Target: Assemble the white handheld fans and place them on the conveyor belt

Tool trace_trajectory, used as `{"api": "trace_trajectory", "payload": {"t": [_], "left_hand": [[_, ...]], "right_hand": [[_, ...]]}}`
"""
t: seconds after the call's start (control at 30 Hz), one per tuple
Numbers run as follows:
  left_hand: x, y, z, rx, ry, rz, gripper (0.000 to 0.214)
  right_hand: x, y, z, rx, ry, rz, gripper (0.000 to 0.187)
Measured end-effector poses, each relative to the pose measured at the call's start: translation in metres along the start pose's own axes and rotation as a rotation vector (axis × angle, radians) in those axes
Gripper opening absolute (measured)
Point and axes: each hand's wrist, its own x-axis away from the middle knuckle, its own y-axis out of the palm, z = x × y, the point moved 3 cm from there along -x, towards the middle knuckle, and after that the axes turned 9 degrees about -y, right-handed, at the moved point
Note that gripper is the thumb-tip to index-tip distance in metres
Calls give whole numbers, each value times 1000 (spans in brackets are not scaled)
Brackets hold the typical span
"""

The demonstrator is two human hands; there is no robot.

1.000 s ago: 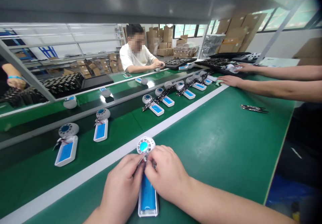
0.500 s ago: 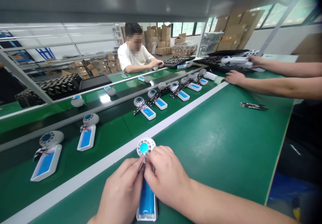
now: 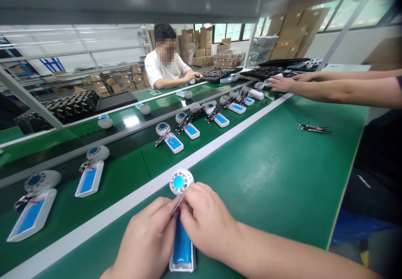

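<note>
White vented disc [image 3: 178, 182] touching fingers [image 3: 195, 194]

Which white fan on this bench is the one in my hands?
The fan between your left hand and right hand, on the near side of the white stripe; the other fans lie in a row beyond that stripe.

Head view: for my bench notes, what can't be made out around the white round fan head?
- Join of white round fan head and blue-panelled white housing: hidden by left hand and right hand.
- Thin piece between the hands: mostly covered, too small to identify.
- Flat black strip: too small for detail.
- Other person's forearms: cut off at right edge.
</note>
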Motion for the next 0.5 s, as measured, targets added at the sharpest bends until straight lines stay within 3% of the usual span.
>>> {"api": "trace_trajectory", "payload": {"t": [0.2, 0.33, 0.5], "left_hand": [[4, 14, -1, 115, -230, 40, 24], [2, 12, -1, 140, -234, 40, 25], [2, 1, -3, 219, -167, -45, 25]], "right_hand": [[2, -2, 5, -2, -48, 83, 17], [2, -6, 11, -161, 51, 116, 18], [2, -3, 9, -323, 115, 96, 15]]}}
